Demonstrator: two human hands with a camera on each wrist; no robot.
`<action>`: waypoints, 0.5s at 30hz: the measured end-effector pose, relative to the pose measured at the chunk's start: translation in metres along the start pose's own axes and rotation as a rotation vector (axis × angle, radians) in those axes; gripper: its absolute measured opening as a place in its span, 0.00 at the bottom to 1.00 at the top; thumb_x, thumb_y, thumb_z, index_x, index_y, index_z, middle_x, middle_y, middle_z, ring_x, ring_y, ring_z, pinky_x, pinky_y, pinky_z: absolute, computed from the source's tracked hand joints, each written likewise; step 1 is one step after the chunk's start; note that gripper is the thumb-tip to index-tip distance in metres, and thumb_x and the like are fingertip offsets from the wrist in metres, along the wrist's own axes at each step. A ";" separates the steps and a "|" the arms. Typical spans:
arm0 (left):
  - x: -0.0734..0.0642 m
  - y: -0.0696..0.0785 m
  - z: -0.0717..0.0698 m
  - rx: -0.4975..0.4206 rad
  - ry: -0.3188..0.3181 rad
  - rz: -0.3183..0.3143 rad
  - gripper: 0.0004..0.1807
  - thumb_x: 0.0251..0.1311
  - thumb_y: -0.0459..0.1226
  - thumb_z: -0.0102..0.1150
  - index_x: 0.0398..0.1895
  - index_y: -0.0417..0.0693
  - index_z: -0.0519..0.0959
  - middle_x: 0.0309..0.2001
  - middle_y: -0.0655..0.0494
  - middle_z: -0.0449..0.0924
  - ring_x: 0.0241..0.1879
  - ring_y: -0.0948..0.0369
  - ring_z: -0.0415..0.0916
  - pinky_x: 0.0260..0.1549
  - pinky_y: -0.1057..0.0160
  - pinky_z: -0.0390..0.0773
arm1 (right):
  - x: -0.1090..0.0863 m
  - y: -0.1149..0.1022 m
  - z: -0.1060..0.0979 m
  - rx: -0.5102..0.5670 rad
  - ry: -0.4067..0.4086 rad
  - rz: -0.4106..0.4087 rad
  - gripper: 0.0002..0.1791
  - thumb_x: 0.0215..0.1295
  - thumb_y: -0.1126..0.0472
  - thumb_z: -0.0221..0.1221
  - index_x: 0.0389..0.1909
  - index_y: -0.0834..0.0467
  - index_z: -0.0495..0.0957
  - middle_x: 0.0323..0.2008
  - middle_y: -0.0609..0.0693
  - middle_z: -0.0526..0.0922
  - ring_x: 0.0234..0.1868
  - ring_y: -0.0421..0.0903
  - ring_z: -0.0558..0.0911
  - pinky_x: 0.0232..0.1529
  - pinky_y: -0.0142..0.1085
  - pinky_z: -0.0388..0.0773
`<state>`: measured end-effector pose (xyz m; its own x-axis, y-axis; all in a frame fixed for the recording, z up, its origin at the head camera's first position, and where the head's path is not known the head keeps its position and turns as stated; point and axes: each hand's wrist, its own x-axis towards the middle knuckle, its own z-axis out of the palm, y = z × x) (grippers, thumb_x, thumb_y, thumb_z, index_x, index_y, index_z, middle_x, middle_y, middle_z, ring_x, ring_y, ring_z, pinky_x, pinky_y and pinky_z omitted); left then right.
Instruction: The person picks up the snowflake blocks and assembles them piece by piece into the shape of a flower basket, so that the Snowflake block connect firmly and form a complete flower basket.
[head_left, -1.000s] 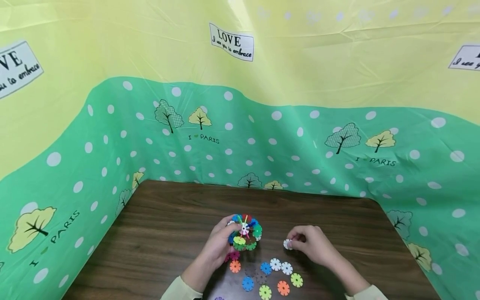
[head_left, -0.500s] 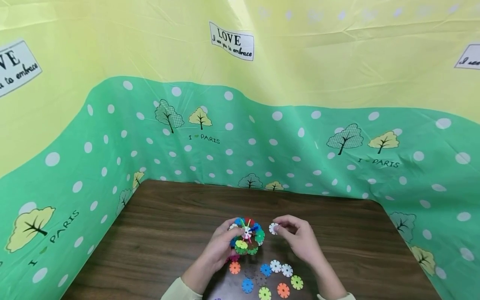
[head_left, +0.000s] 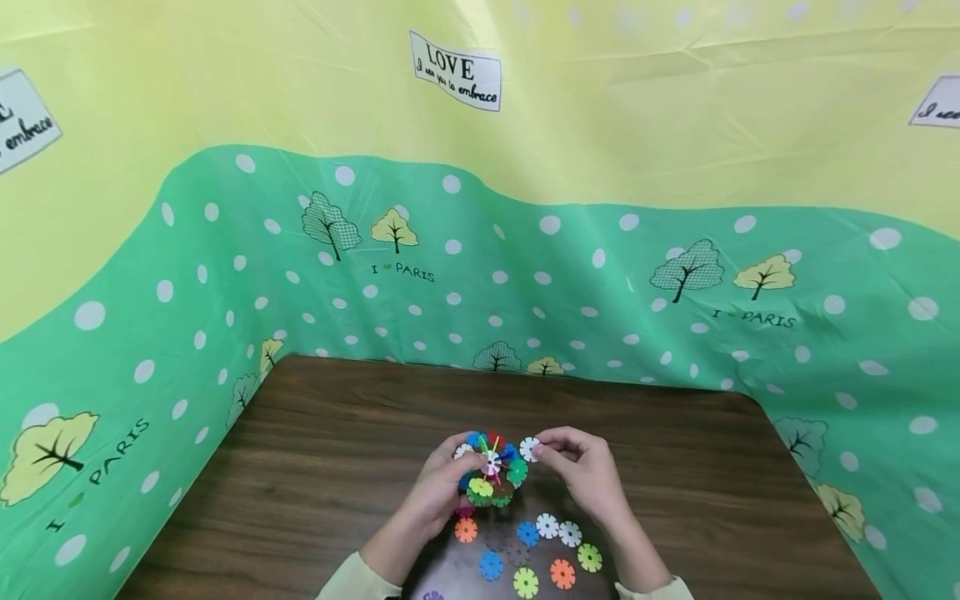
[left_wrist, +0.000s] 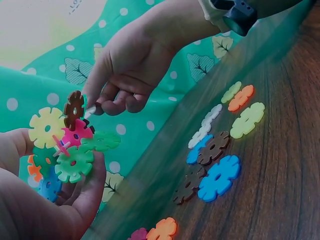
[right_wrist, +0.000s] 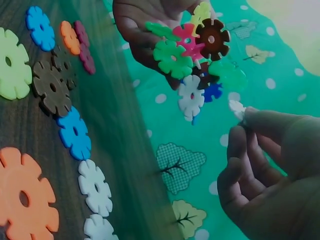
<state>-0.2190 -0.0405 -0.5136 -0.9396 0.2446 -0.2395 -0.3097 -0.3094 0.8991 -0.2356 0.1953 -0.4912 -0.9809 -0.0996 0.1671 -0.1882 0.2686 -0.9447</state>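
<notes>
My left hand [head_left: 438, 483] grips a ball-like cluster of interlocked notched plastic discs [head_left: 498, 492] in green, blue, red, yellow, brown and white, held above the table. Its thumb lies over the near side of the cluster; some fingers are hidden behind it. Between thumb and forefinger, my right hand [head_left: 588, 471] pinches a single white notched disc [head_left: 529, 449] by its edge. That disc is close beside the cluster's upper right. In the right wrist view the pinched white disc [right_wrist: 237, 109] appears nearly edge-on, and the cluster [right_wrist: 172, 59] shows a gap from it.
Loose discs lie on the dark wooden table [head_left: 337, 433] in front of the hands, among them an orange disc [head_left: 562, 573], a blue disc [head_left: 491, 566], a white disc [head_left: 547, 526] and a lime disc [head_left: 589, 557]. A printed green and yellow curtain [head_left: 420, 325] surrounds the table.
My right hand has carried the white disc up and leftward from the table's right part to the cluster's side. My left hand keeps its hold on the cluster, nearly in place.
</notes>
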 end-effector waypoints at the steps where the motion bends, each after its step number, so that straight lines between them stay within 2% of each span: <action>1: 0.000 0.000 0.000 0.003 0.002 0.002 0.37 0.65 0.39 0.63 0.74 0.41 0.60 0.55 0.41 0.79 0.43 0.56 0.85 0.38 0.56 0.88 | 0.000 0.000 0.001 0.002 -0.002 0.000 0.05 0.63 0.60 0.71 0.38 0.56 0.88 0.32 0.53 0.88 0.32 0.49 0.86 0.35 0.39 0.86; 7: -0.001 0.001 0.002 0.037 0.010 0.009 0.38 0.64 0.39 0.63 0.75 0.41 0.60 0.55 0.41 0.80 0.44 0.56 0.85 0.40 0.56 0.88 | -0.002 -0.001 0.004 0.000 -0.037 -0.035 0.06 0.65 0.60 0.70 0.39 0.58 0.88 0.31 0.53 0.88 0.30 0.42 0.83 0.31 0.32 0.81; 11: -0.003 0.001 0.004 0.121 0.016 0.050 0.37 0.65 0.40 0.65 0.74 0.41 0.61 0.56 0.42 0.80 0.47 0.56 0.84 0.46 0.58 0.86 | -0.005 -0.008 0.006 -0.014 -0.029 -0.045 0.06 0.64 0.62 0.70 0.39 0.60 0.88 0.31 0.54 0.88 0.28 0.39 0.81 0.30 0.31 0.80; 15: -0.004 0.002 0.005 0.216 0.024 0.088 0.36 0.66 0.41 0.66 0.73 0.41 0.63 0.56 0.43 0.80 0.49 0.56 0.82 0.50 0.60 0.84 | -0.004 -0.005 0.005 -0.043 -0.026 -0.042 0.04 0.63 0.60 0.72 0.37 0.55 0.89 0.30 0.50 0.88 0.27 0.40 0.81 0.29 0.32 0.80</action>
<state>-0.2154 -0.0373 -0.5089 -0.9655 0.2030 -0.1629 -0.1905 -0.1243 0.9738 -0.2308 0.1897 -0.4885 -0.9706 -0.1368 0.1982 -0.2316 0.3044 -0.9240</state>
